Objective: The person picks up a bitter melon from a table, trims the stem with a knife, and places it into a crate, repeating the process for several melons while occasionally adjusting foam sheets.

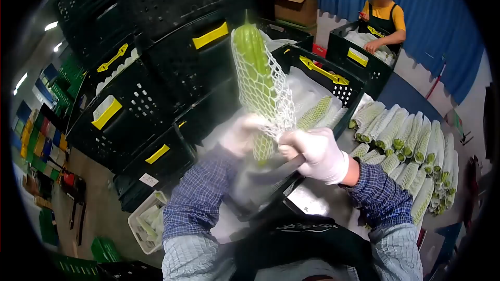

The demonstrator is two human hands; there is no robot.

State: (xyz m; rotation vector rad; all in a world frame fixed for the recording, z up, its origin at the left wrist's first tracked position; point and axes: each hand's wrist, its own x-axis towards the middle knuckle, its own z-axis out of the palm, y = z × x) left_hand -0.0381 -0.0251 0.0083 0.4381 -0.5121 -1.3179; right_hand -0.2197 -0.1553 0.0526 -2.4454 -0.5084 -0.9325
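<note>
A long green gourd [252,54], ribbed and with a thin stem at its top, stands upright in front of me, partly inside a white foam net sleeve [284,104]. My left hand [240,136], in a white glove and blurred, is closed round the lower part of the gourd. At the sleeve's lower right side, my gloved right hand [317,153] is closed with the net at its fingers. A dark, flat blade-like shape [276,171] extends leftward below the right hand, smeared by motion. Beneath the hands, a dark crate [341,125] contains netted gourds [315,113] and clear plastic lining.
Many netted gourds [411,135] lie piled on the table to the right. Stacked dark crates [182,41] with yellow handles rise at left and ahead. A white basket [136,221] stands low left. Across from me, a person [385,15] reaches into another crate [359,67].
</note>
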